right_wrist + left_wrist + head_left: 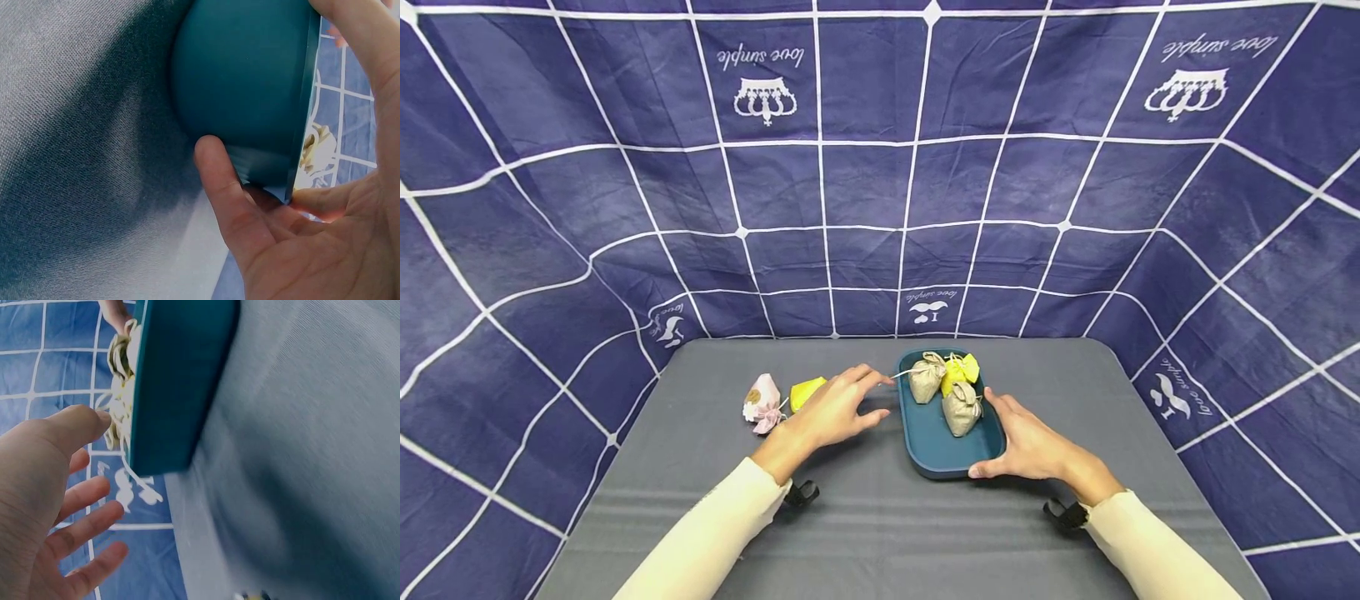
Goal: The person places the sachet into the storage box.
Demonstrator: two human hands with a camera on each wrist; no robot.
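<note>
A dark blue tray (936, 454) holds two beige drawstring pouches, one at the back left (925, 382) and one nearer the middle (961, 411), with a yellow pouch (967, 367) between and behind them. My right hand (1033, 442) grips the tray's right side, thumb at the front corner and fingers along the wall. Just left of the tray hovers my left hand (835, 408), fingers spread and holding nothing. A white cord (142, 478) hangs over the rim near its fingertips. Partly hidden behind the left hand is another yellow pouch (805, 392).
A pink pouch (762, 402) with a bow lies at the left on the grey table (865, 525). Blue cloth (865, 192) with white grid lines hangs behind the table and along both sides.
</note>
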